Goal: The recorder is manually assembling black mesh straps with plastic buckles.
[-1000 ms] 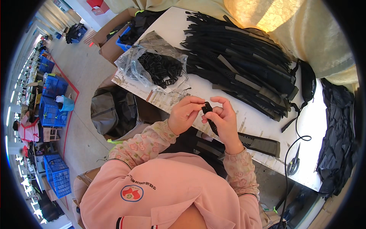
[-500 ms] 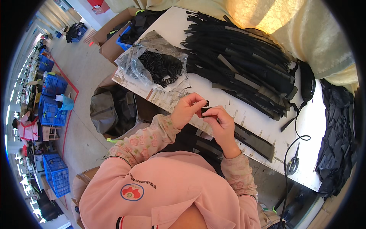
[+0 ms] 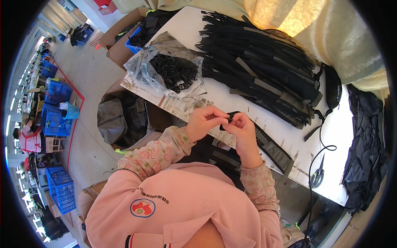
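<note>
My left hand point(image 3: 205, 123) and my right hand point(image 3: 245, 134) meet above the near edge of the table. Between their fingertips is a small black buckle point(image 3: 230, 118), partly covered by the fingers. The left thumb and forefinger pinch it from one side. My right hand is closed on the end of a black strap point(image 3: 273, 149), whose wide, grey-panelled length runs along the table edge behind the wrist. Whether the strap passes through the buckle is hidden. A clear plastic bag point(image 3: 142, 68) of loose black buckles point(image 3: 175, 74) lies beyond my left hand.
A thick pile of black straps point(image 3: 260, 70) covers the far side of the white table point(image 3: 331, 165). Scissors point(image 3: 317, 175) and a black cable point(image 3: 311, 165) lie to the right. An open dark sack point(image 3: 122, 120) stands left of the table; blue crates point(image 3: 60, 188) line the floor.
Both hands have shifted slightly right and closer together. The buckle, plainer to see before, is now mostly covered by fingers, and the strap has moved slightly with my right hand.
</note>
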